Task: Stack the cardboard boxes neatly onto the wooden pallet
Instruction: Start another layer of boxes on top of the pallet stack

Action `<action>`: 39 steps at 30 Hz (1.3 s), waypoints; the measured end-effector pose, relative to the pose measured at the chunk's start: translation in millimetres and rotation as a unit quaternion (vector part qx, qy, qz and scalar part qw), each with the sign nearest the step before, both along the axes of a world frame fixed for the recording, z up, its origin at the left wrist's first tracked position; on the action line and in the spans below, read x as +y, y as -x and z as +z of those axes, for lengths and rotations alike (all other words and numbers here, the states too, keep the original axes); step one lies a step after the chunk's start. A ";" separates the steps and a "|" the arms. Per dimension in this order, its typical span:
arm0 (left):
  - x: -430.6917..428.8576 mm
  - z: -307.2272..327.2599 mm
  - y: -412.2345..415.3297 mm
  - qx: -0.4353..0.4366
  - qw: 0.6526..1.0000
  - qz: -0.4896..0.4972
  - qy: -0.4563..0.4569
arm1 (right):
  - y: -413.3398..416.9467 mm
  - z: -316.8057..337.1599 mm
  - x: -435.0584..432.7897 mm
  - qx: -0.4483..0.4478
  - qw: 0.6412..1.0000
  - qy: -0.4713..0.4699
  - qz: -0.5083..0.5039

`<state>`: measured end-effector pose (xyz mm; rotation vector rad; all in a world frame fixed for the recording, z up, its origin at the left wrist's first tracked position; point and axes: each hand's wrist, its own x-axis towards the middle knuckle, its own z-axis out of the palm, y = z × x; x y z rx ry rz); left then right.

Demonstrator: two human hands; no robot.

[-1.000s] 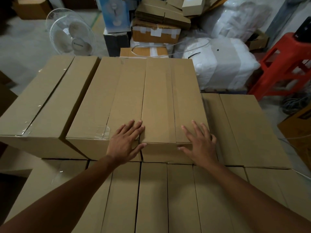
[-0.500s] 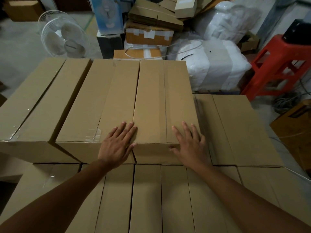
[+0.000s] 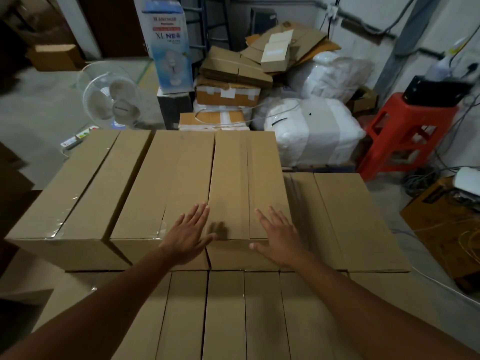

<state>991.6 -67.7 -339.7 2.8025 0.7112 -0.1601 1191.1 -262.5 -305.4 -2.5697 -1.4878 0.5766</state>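
Three long cardboard boxes lie side by side as the top layer of a stack: a left box [image 3: 78, 188], a middle box [image 3: 168, 183] and a right box [image 3: 244, 178]. More boxes [image 3: 226, 315] form the layer below in front, and a lower box [image 3: 345, 219] sits to the right. My left hand [image 3: 189, 235] is flat with straight fingers at the near end of the seam between the middle and right boxes. My right hand [image 3: 278, 237] is spread flat over the right box's near right corner. The pallet is hidden under the stack.
Behind the stack stand a white fan [image 3: 111, 100], a blue fan carton [image 3: 168, 45], a heap of flattened cardboard [image 3: 259, 58] and white wrapped bundles [image 3: 311, 131]. A red plastic stool [image 3: 405, 131] is at the right, with cables and a brown crate [image 3: 446, 229] near it.
Both hands have eased back slightly toward the near edge of the top boxes and look lifted a little. The camera has tilted up, showing more of the room behind.
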 end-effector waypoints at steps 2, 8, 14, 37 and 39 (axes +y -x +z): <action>-11.2 26.0 5.8 -0.045 0.999 0.007 0.018 | 13.2 26.5 -8.4 0.014 0.999 -0.036 -0.013; -57.8 105.3 39.9 -0.153 0.987 0.036 0.032 | 63.9 96.1 -49.7 0.074 0.982 -0.149 -0.089; -116.3 168.0 90.6 -0.281 0.958 0.052 0.037 | 124.2 159.6 -106.0 0.084 0.965 -0.218 -0.122; -488.7 203.0 389.7 -0.305 0.914 0.240 0.117 | 390.5 211.6 -401.1 0.110 0.945 -0.301 -0.070; -503.8 205.3 419.1 -0.298 0.910 0.264 0.113 | 414.9 208.1 -408.8 0.134 0.946 -0.291 -0.049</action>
